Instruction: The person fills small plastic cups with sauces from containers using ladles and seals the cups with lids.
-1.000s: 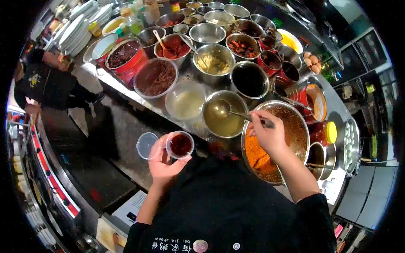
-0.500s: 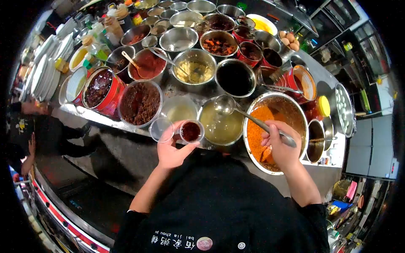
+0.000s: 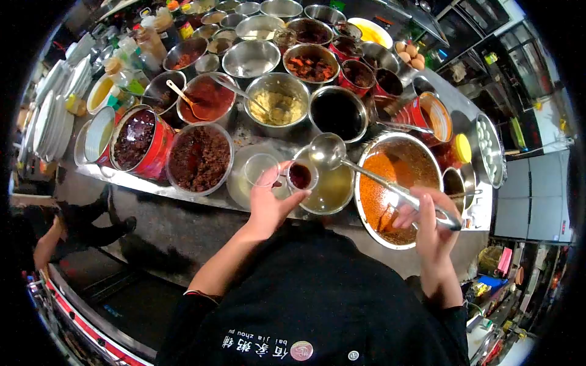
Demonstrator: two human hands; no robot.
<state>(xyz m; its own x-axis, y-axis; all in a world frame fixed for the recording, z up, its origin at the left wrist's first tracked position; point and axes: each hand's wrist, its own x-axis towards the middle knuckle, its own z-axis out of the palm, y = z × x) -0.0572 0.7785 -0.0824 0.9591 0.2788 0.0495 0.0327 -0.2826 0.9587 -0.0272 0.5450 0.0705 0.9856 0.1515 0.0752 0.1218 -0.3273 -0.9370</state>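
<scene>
Plastic lid (image 3: 257,166), sauce cup (image 3: 301,175), steel ladle (image 3: 381,181)
Our left hand (image 3: 271,204) holds the lid at its eleven o'clock, the cup at one; over the pale-liquid pot (image 3: 329,212) is the ladle's bowl, at ten o'clock from our right hand (image 3: 433,226), wrapped round the handle.

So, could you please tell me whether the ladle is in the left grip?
No, the right grip holds the ladle, while the left grip holds a small cup of dark sauce.
</scene>
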